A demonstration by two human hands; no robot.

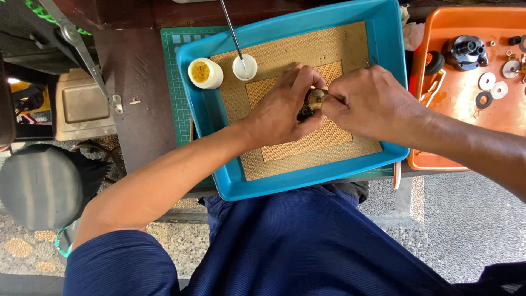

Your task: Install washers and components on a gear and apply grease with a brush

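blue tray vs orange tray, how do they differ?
Colour: the blue tray is bright blue, the orange tray orange.
Lining: the blue tray holds tan textured mats; the orange tray's floor is bare.
Contents: the blue tray carries two small white pots, the orange tray loose metal parts and washers.
Use: the left hand and right hand work over the blue tray only.
Both are shallow, rimmed and rectangular.

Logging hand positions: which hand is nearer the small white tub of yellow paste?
Left. The left hand works just right of the tub; the right hand lies farther right, beyond the brass part.
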